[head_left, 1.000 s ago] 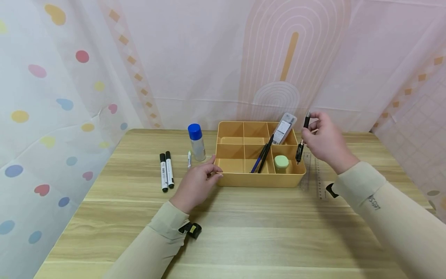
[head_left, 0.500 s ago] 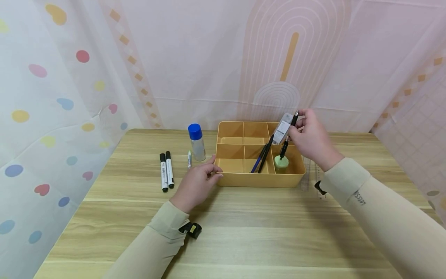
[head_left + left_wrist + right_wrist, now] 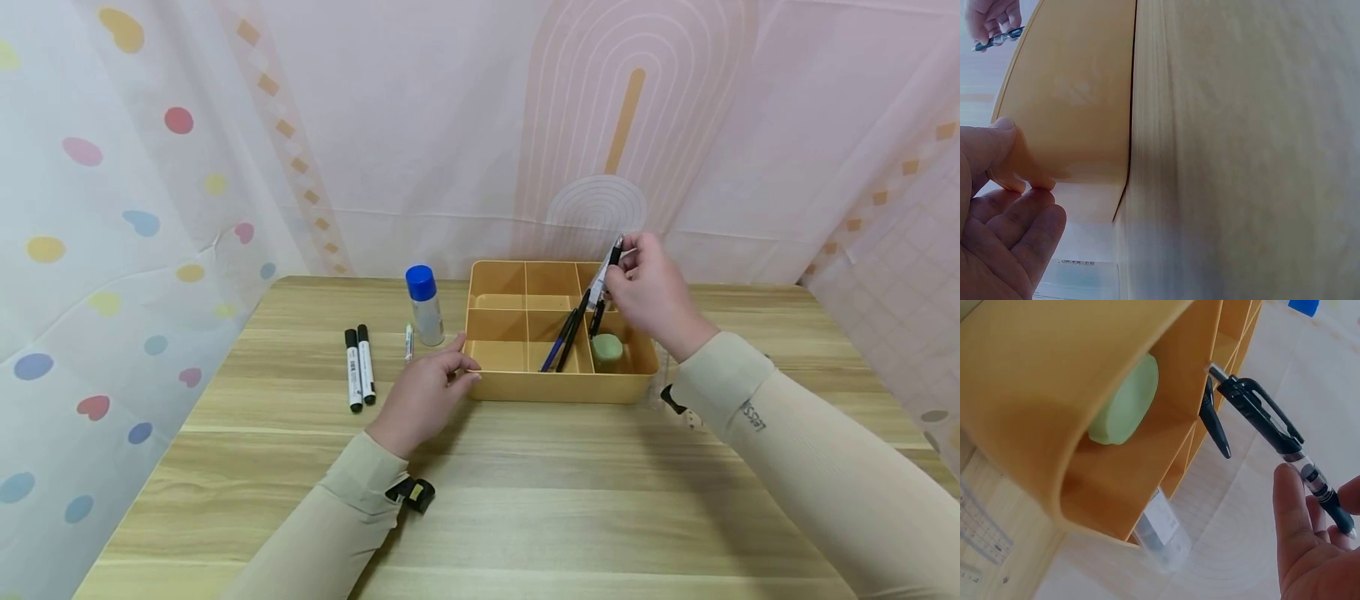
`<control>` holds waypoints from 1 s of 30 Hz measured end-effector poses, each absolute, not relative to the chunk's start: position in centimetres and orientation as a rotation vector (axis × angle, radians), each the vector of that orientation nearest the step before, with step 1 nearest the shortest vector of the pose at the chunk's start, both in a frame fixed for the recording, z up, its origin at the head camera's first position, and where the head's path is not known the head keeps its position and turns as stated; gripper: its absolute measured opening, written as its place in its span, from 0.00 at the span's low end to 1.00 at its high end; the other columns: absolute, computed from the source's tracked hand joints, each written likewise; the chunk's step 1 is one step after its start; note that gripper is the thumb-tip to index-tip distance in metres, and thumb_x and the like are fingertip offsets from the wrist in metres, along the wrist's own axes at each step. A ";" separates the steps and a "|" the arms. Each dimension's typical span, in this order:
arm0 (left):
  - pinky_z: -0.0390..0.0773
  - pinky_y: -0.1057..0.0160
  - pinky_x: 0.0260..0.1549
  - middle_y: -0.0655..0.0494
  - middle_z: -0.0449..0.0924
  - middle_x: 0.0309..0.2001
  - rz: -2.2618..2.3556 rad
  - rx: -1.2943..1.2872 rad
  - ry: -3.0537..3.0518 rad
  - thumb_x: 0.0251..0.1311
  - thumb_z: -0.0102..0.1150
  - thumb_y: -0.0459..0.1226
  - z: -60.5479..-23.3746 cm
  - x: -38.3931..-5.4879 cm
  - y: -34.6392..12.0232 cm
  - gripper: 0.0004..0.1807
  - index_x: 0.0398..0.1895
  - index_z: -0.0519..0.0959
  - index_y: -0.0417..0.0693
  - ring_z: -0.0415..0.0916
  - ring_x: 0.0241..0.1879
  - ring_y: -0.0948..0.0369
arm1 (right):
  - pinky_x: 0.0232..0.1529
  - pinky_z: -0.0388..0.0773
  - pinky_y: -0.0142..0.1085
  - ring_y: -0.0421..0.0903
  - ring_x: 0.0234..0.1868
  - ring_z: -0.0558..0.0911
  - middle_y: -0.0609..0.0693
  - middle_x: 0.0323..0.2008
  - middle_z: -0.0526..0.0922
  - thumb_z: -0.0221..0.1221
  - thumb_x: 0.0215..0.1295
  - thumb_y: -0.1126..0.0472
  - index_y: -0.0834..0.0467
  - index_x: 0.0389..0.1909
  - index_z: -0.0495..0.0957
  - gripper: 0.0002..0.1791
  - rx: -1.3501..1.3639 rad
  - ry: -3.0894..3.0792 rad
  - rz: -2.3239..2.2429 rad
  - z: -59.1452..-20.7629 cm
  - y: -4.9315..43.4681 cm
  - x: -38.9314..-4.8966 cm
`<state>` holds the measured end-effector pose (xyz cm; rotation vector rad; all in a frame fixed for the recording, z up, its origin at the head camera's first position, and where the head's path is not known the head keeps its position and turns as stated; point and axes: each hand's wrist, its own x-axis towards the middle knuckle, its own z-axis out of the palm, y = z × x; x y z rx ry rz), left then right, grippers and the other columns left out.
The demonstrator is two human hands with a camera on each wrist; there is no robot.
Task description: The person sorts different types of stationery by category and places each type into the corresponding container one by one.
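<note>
Currently the right hand pinches a black retractable pen between thumb and fingers, writing tip up and clip end slanting down. That pen hangs above a yellow-orange six-compartment organizer, its lower end close to the divider between the front middle and front right compartments; whether it touches is hard to tell. The left hand grips the organizer's front left corner, thumb against the front wall and fingers bent round the side.

Within the front middle compartment, a blue pen and a black pen lean to the right, tops above the rim. A rounded pale green box sits in the front right compartment, and a clear plastic case with a white label tilts out of the one behind.

Left of the organizer, a blue-capped bottle stands upright near a small white tube; two black-capped white markers lie side by side farther left. Clear rulers lie to the right, partly hidden by the right arm.
</note>
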<state>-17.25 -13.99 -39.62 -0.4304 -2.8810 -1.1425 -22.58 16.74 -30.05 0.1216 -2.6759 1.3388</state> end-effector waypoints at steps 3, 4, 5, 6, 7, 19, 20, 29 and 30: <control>0.79 0.62 0.38 0.54 0.66 0.79 -1.151 -0.431 -2.878 0.72 0.66 0.40 -39.6 -17.2 -14.0 0.04 0.42 0.88 0.53 0.87 0.49 0.54 | 0.28 0.80 0.32 0.47 0.32 0.82 0.57 0.44 0.77 0.49 0.75 0.65 0.64 0.61 0.64 0.17 0.116 -2.668 1.320 -29.9 16.6 -22.6; 0.79 0.62 0.38 0.54 0.66 0.79 -1.154 -0.431 -2.877 0.72 0.66 0.40 -39.6 -17.2 -14.0 0.04 0.42 0.88 0.53 0.87 0.49 0.54 | 0.28 0.80 0.33 0.46 0.32 0.82 0.57 0.44 0.77 0.49 0.74 0.65 0.64 0.61 0.64 0.17 0.117 -2.665 1.317 -29.9 16.5 -22.6; 0.79 0.62 0.38 0.54 0.66 0.79 -1.154 -0.433 -2.877 0.72 0.66 0.40 -39.5 -17.2 -14.0 0.04 0.42 0.88 0.53 0.87 0.49 0.54 | 0.28 0.79 0.33 0.46 0.31 0.82 0.57 0.43 0.78 0.49 0.74 0.65 0.64 0.61 0.64 0.17 0.121 -2.660 1.319 -29.9 16.4 -22.6; 0.79 0.62 0.38 0.54 0.66 0.79 -1.157 -0.433 -2.876 0.72 0.66 0.40 -39.5 -17.2 -14.0 0.04 0.42 0.88 0.53 0.87 0.49 0.54 | 0.28 0.79 0.33 0.46 0.31 0.81 0.57 0.43 0.78 0.49 0.73 0.65 0.64 0.60 0.65 0.18 0.126 -2.659 1.317 -29.9 16.3 -22.6; 0.79 0.62 0.38 0.54 0.66 0.79 -1.156 -0.432 -2.878 0.72 0.66 0.40 -39.5 -17.2 -14.0 0.04 0.42 0.88 0.53 0.87 0.49 0.54 | 0.29 0.79 0.32 0.45 0.30 0.81 0.57 0.43 0.78 0.50 0.73 0.65 0.64 0.60 0.65 0.18 0.135 -2.657 1.326 -29.9 16.1 -22.6; 0.79 0.62 0.37 0.57 0.65 0.79 -1.161 -0.420 -2.888 0.73 0.65 0.41 -39.5 -17.2 -13.9 0.04 0.42 0.88 0.54 0.87 0.50 0.54 | 0.30 0.77 0.30 0.47 0.32 0.80 0.58 0.42 0.79 0.51 0.72 0.68 0.68 0.58 0.63 0.17 0.165 -2.694 1.433 -30.9 14.5 -23.3; 0.79 0.62 0.37 0.57 0.65 0.79 -1.162 -0.420 -2.889 0.73 0.65 0.40 -39.6 -17.2 -13.9 0.04 0.42 0.88 0.54 0.87 0.49 0.54 | 0.30 0.76 0.31 0.47 0.33 0.79 0.58 0.42 0.79 0.51 0.73 0.67 0.68 0.58 0.63 0.17 0.155 -2.713 1.426 -30.9 14.4 -23.3; 0.78 0.63 0.37 0.56 0.66 0.79 -1.159 -0.416 -2.886 0.72 0.66 0.40 -39.5 -17.1 -13.9 0.04 0.42 0.88 0.53 0.87 0.48 0.55 | 0.29 0.73 0.34 0.45 0.30 0.73 0.52 0.39 0.72 0.50 0.75 0.63 0.66 0.57 0.63 0.16 0.083 -2.896 1.394 -31.0 14.1 -23.3; 0.78 0.63 0.37 0.56 0.66 0.79 -1.159 -0.415 -2.887 0.72 0.66 0.40 -39.5 -17.1 -13.9 0.04 0.42 0.88 0.53 0.87 0.47 0.55 | 0.29 0.73 0.34 0.44 0.29 0.73 0.52 0.38 0.72 0.51 0.75 0.63 0.65 0.56 0.64 0.15 0.074 -2.908 1.399 -31.0 14.1 -23.4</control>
